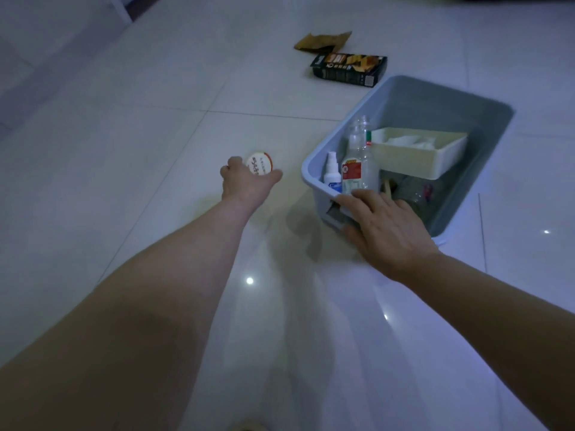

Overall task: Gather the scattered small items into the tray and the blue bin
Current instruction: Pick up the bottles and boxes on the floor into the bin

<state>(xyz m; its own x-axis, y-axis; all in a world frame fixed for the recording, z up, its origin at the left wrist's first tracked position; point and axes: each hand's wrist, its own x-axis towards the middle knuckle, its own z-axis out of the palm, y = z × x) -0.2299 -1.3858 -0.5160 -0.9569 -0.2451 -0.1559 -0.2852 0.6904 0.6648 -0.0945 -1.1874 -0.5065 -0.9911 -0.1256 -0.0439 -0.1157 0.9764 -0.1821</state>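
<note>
Between the thumb and curled fingers of the left hand (245, 185) sits the tin (259, 163), small and round, with a white printed lid edged in red. The fingers wrap its left side and the thumb closes on its right, so the hand has hold of it, though I cannot tell whether it has left the floor (149, 144). It looks light, stiff and smooth-walled, unlikely to break. A pinch across its width, low on the wall and not on the lid alone, should keep it from slipping or the lid from working loose. To the right of that thumb, near but apart, stands the bin (351, 119). The right hand (385, 231) rests on its near rim, fingers fairly straight and spread, thumb outside by the handle slot, seemingly steadying it. Just past those fingertips stand a bottle (357, 157) and a spray (331, 172). Further beyond them the tray (420, 160) sits inside the bin. Well beyond both hands a box (348, 70) and brown paper (322, 42) lie ungathered.
</note>
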